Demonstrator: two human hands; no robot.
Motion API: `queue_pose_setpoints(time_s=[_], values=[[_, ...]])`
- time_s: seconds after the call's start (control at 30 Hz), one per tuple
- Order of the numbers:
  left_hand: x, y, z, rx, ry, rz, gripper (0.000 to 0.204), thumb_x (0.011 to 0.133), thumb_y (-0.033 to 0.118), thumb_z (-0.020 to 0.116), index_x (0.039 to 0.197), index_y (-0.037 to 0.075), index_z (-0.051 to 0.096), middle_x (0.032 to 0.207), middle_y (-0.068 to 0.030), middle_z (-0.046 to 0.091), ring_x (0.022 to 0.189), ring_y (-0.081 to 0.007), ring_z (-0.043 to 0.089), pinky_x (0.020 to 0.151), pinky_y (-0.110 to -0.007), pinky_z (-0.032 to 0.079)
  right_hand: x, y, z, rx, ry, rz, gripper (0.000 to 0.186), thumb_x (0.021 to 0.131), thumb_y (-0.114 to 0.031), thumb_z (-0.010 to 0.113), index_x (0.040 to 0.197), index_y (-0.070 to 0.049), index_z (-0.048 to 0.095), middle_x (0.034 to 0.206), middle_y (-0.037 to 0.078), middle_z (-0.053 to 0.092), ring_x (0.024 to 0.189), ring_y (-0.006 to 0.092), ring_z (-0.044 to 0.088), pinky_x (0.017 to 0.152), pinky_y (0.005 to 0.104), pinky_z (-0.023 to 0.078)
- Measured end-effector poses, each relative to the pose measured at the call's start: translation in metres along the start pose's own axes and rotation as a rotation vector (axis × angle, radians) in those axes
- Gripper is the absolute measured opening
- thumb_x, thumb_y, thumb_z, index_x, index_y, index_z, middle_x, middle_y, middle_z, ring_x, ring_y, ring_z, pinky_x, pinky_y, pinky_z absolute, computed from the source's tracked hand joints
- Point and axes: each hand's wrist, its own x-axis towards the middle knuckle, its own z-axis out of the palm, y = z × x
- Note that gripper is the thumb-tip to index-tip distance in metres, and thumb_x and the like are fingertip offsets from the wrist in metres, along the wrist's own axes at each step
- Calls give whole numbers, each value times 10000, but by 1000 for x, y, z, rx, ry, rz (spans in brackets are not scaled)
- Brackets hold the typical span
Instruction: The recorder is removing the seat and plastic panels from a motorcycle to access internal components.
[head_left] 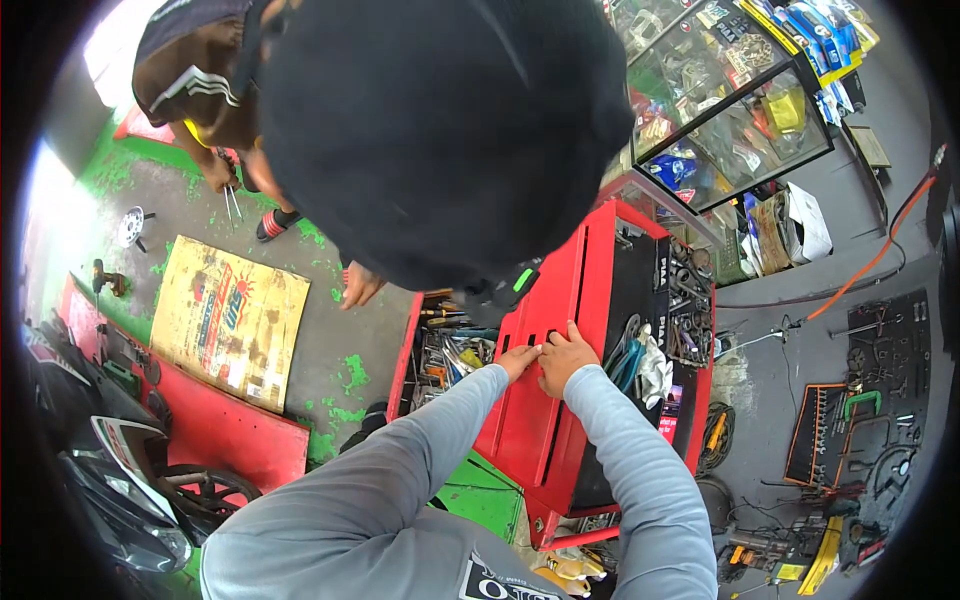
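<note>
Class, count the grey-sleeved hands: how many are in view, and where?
2: the left hand and, just right of it, the right hand, both at the red tool cabinet.

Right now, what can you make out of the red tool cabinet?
The red tool cabinet looks like painted metal, its red panel marked with long dark slots. To the right, its black top carries tools and a whitish cloth. An open, tool-filled section shows on the left. The left hand and right hand touch the panel. A black cap hides part.
</note>
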Motion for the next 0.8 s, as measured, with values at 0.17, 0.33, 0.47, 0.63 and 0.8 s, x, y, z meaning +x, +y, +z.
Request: queue_pose_setpoints(time_s=[0.17, 0.33, 0.47, 0.63, 0.8], values=[[-4, 14, -2, 257, 176, -21, 810, 811, 698, 614, 1177, -24, 602, 1104, -202, 664, 1036, -300, 627, 907, -377, 482, -11, 3, 1, -69, 15, -37, 528, 902, -436, 528, 1285, -83, 611, 1317, 29, 580, 1323, 225, 419, 1186, 548, 135], [-13, 24, -21, 444, 339, -39, 784, 675, 679, 764, 1005, -14, 605, 974, -206, 667, 929, -290, 649, 823, -372, 515, -7, 6, -3, 2, -16, -34, 538, 919, -487, 500, 1261, -93, 633, 1343, 39, 565, 1369, 246, 379, 1188, 553, 128], [-33, 20, -59, 433, 361, 55, 633, 701, 510, 828, 992, 15, 560, 718, -62, 592, 653, -163, 563, 614, -321, 476, -9, 3, -7, -16, 15, -38, 536, 928, -498, 489, 1250, -98, 642, 1324, 60, 583, 1390, 249, 359, 1190, 545, 123], [-56, 31, -80, 319, 357, 151, 410, 783, 310, 829, 874, 76, 505, 608, 49, 428, 533, -54, 372, 475, -262, 323, -9, 4, -6, 140, 108, -28, 452, 924, -445, 530, 1185, -108, 678, 1269, 109, 620, 1344, 283, 422, 1179, 549, 115], [-69, 38, -99, 278, 359, 169, 398, 804, 285, 815, 822, 99, 463, 606, 61, 426, 526, -40, 378, 462, -242, 300, 43, -3, -13, 540, 249, 189, 302, 890, -312, 586, 1015, -68, 713, 1096, 149, 696, 1125, 313, 622, 1031, 452, 422]])
